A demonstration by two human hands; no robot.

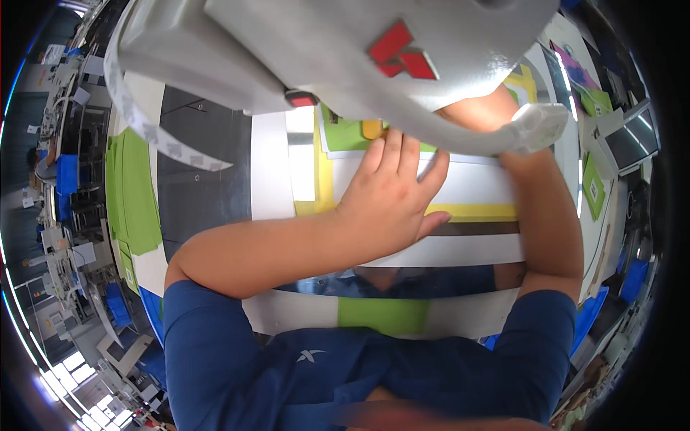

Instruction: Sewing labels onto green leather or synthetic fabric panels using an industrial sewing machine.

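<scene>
My left hand (395, 188) lies flat, fingers spread, with its fingertips at the near edge of a green piece (343, 136). A small orange-yellow piece (371, 129) is just beyond those fingertips. Beneath is a white sheet (474, 185) bordered by yellow strips (481, 211). Over the work looms the pale grey head of a sewing machine (323, 57), which hides the far part of the green piece. Reaching in from the right, my right hand (483, 111) is partly behind the machine; its fingers are hidden, so whatever it touches cannot be made out.
A stack of green pieces (133, 194) lies on the table's left side. More green pieces (594, 187) and a control panel with a screen (631, 140) are at the right. A white cable (424, 136) curves below the machine head. Another person (47, 165) is far left.
</scene>
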